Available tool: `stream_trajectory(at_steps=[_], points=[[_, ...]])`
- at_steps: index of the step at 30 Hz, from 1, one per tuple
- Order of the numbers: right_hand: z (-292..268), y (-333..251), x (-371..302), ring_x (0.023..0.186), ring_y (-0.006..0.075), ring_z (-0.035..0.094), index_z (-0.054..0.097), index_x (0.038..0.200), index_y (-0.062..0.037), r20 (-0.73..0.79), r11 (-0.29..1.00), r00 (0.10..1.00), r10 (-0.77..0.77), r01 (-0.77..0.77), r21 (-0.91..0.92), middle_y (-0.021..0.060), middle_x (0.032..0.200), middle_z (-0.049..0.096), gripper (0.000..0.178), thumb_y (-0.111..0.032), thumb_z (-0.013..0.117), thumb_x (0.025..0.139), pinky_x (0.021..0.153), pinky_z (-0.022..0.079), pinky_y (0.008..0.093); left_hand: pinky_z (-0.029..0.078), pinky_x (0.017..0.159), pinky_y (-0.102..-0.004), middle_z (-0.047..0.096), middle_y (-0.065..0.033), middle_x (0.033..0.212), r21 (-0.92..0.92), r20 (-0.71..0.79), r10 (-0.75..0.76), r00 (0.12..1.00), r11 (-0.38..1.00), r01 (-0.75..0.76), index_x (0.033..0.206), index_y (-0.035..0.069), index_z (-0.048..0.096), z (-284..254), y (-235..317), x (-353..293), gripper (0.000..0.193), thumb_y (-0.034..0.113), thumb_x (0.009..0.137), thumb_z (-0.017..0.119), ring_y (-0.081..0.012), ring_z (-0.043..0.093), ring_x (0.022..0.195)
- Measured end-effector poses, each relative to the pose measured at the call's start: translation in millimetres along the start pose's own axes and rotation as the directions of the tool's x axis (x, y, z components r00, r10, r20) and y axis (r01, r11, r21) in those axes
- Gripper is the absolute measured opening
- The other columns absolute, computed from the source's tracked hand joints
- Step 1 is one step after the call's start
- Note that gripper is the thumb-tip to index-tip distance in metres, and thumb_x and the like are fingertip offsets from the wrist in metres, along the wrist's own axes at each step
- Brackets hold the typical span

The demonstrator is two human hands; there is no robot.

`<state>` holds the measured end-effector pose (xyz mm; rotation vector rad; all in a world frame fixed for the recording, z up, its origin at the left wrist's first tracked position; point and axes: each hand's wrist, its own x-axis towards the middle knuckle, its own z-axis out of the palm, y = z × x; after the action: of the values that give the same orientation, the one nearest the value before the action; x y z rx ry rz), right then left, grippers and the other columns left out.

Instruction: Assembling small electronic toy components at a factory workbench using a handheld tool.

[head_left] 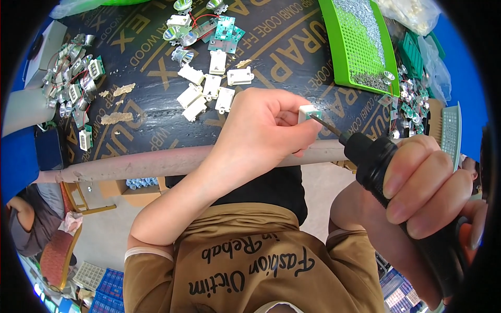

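Note:
My left hand (261, 122) pinches a small white plastic housing (303, 113) with a green circuit board on its side, just above the table's near edge. My right hand (430, 182) is wrapped round a black electric screwdriver (373, 156). The thin bit of the screwdriver points left and reaches the board side of the housing; whether it sits in a screw is too small to tell. Beyond my left hand lie several loose white housings (211, 86). Farther back, a group of green circuit boards (225, 31) lies by small silver reflectors (182, 55) and red wires.
A green perforated tray (342, 68) of small metal screws stands at the back right. Heaps of wired reflector assemblies lie at the left (73, 78) and right (415, 112). A cardboard box (138, 195) with blue parts is below the table. Another person's arm (21, 214) shows at lower left.

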<state>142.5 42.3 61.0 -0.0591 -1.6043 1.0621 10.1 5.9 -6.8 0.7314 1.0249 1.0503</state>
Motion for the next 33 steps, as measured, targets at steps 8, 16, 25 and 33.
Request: stream_trajectory(at_steps=[8, 16, 25, 33], points=[[-9.0, 5.1, 3.3, 0.055, 0.0084, 0.049, 0.050, 0.100, -0.0159, 0.029, 0.999, 0.999, 0.036, -0.036, 0.017, -0.0014, 0.071, 0.050, 0.066, -0.065, 0.065, 0.059, 0.051, 0.039, 0.0214, 0.046, 0.052, -0.0183, 0.060, -0.0034, 0.070, 0.085, -0.044, 0.038, 0.998, 0.996, -0.034, 0.086, -0.004, 0.060, 1.3, -3.3, 0.1, 0.011, -0.003, 0.076, 0.056, -0.0058, 0.055, 0.057], [-12.8, 4.9, 4.2, 0.054, 0.0078, 0.050, 0.050, 0.100, -0.0140, 0.058, 0.997, 0.996, 0.069, -0.071, 0.032, -0.0011, 0.071, 0.050, 0.067, -0.066, 0.064, 0.060, 0.050, 0.040, 0.0210, 0.045, 0.052, -0.0181, 0.060, -0.0025, 0.069, 0.088, -0.051, 0.039, 0.998, 0.996, -0.034, 0.086, -0.004, 0.060, 0.6, -4.1, -0.3, 0.012, -0.004, 0.076, 0.054, -0.0057, 0.055, 0.056], [-10.5, 9.2, 11.0, 0.054, 0.0071, 0.050, 0.050, 0.101, -0.0120, 0.092, 0.995, 0.992, 0.089, -0.093, 0.039, -0.0009, 0.071, 0.050, 0.069, -0.066, 0.063, 0.060, 0.049, 0.040, 0.0205, 0.045, 0.052, -0.0176, 0.060, -0.0024, 0.066, 0.040, 0.022, 0.010, 1.000, 0.999, -0.011, 0.085, -0.004, 0.060, 1.4, -1.6, -0.3, 0.011, -0.004, 0.076, 0.056, -0.0051, 0.055, 0.055], [-29.0, 0.8, 21.2, 0.054, 0.0082, 0.048, 0.050, 0.102, -0.0105, 0.078, 0.997, 0.996, 0.050, -0.054, 0.057, 0.0000, 0.070, 0.049, 0.073, -0.070, 0.058, 0.061, 0.050, 0.039, 0.0222, 0.046, 0.052, -0.0175, 0.060, -0.0024, 0.067, 0.089, -0.036, 0.029, 0.999, 0.996, -0.025, 0.088, -0.004, 0.060, 0.3, -4.3, 2.2, 0.012, 0.000, 0.077, 0.061, -0.0054, 0.055, 0.056]])
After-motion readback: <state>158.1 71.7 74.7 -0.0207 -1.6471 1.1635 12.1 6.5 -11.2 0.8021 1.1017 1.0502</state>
